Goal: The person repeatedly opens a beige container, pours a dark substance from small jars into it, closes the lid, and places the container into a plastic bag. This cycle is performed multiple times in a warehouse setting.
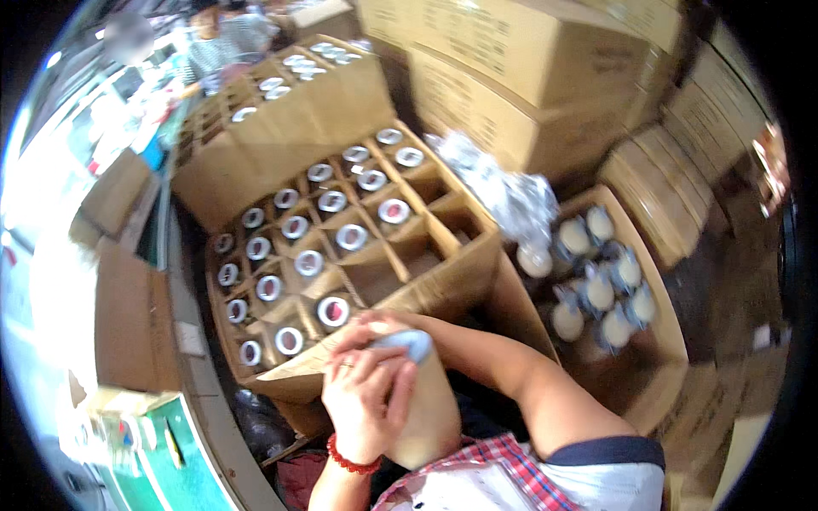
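Observation:
Close to my body stands a tan, cylinder-like thing (433,413) with a pale blue end, blurred, so its exact kind does not show. My left hand (362,396), with a ring and a red beaded bracelet, is closed against its left side near the blue end. Reaching across from the right, my right hand (372,327) curls over the same end, its fingers partly hidden behind the left hand. Just beyond lies an open divided carton (443,288) with round, silver-rimmed tops (351,237) in many cells; several cells at its right hold none.
Another divided carton (311,89) stands behind. At right, a low open box (669,319) holds several cream-coloured rounded items (599,292) beside crumpled clear plastic (503,183). Stacked cartons (486,55) rise at the back. A green-topped surface (175,451) is at lower left; a person (223,47) is far off.

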A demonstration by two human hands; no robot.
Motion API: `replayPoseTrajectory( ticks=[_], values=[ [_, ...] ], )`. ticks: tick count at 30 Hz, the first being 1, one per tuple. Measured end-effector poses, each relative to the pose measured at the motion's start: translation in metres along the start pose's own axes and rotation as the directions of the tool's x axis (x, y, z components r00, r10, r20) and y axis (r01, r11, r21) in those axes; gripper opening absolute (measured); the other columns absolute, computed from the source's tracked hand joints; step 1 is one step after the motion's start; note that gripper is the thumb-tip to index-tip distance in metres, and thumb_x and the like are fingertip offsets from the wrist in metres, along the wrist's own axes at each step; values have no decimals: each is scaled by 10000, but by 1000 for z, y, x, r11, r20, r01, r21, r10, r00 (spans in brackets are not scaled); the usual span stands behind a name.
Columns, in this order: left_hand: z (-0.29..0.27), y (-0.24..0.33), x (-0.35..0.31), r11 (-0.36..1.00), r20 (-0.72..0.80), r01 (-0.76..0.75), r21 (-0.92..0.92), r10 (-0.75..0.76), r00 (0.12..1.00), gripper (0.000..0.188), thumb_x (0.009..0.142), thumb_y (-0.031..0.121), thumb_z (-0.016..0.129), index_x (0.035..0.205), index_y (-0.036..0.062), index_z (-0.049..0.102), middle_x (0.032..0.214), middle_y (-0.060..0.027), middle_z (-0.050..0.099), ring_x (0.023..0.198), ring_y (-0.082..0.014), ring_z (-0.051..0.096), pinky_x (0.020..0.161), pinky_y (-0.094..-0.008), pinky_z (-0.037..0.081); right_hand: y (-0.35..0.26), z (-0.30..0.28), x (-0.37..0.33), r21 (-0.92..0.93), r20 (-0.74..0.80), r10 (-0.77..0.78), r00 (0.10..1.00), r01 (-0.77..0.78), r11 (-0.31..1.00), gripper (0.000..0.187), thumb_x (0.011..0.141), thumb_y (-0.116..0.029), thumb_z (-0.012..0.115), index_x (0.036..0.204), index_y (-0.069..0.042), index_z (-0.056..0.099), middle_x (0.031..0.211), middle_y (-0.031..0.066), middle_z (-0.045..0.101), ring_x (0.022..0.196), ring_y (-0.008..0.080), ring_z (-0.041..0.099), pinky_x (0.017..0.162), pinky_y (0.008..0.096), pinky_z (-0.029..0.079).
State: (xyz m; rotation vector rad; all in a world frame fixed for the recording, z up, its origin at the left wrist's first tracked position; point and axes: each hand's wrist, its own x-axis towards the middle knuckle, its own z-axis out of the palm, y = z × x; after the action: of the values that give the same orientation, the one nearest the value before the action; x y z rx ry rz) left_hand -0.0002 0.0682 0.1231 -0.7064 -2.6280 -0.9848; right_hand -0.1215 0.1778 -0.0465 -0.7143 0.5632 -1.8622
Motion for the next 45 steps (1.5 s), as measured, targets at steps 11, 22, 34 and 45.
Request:
replayPoseTrajectory(
  ticks=[11,22,34,45],
  values=[
    [5,-99,-61,338,173,257,-905,-259,950,229,965,214,553,969,37,699,1136,-152,645,1273,-339,465,1085,-489,327,-67,87,-29,-383,-531,183,827,-427,819,633,1037,-459,302,1282,76,537,1262,188,599,1201,254,551,1061,342,389],
    [25,-157,-82,15,1,0,-1000,57,998,275,934,263,583,944,36,738,1039,-108,699,1302,-392,415,1110,-585,237,-52,107,-42,-857,-369,-20,929,-331,395,665,1008,-484,384,1350,82,455,1332,253,523,1297,317,468,1085,370,368],
    [-20,-9,-2,996,23,-72,-51,73,997,110,831,120,669,908,50,706,947,-107,691,941,-287,632,872,-379,478,7,-7,-6,226,-129,171,977,-139,964,792,963,-579,356,1381,91,414,1407,216,470,1301,289,462,1130,390,300],
    [21,-139,-74,184,89,104,-977,-87,992,300,970,261,539,994,17,711,1137,-193,660,1296,-434,404,1093,-577,259,-59,75,-37,-411,-529,157,834,-413,813,695,1012,-527,287,1389,32,452,1384,179,493,1325,270,430,1121,377,301]
  ],
)
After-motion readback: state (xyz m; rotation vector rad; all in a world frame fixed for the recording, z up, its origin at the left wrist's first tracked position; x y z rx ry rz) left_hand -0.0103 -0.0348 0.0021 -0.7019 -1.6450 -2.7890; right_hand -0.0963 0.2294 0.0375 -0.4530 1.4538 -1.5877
